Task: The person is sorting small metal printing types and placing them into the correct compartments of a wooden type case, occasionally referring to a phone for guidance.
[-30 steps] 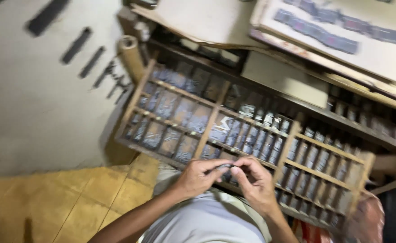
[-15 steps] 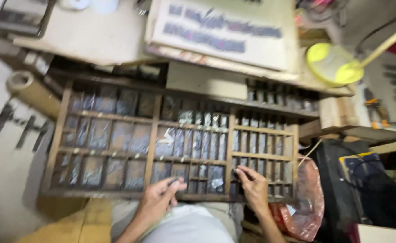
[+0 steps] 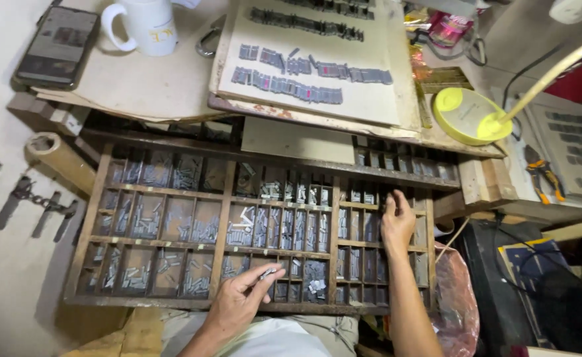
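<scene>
Your left hand [image 3: 238, 304] lies palm-down at the near edge of the wooden compartmented type tray [image 3: 219, 228], fingers pinching small grey metal type pieces [image 3: 268, 272]. Your right hand [image 3: 397, 221] reaches into a right-side compartment, fingers curled downward; whether they grip anything is unclear.

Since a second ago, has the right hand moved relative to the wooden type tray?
Yes. The right hand moved from the tray's front edge to its right-side compartments, away from the left hand.

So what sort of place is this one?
Most likely a letterpress print workshop: a compartmented wooden type case full of metal sorts, lines of set type on a board above, and the left hand holding small metal pieces.
</scene>
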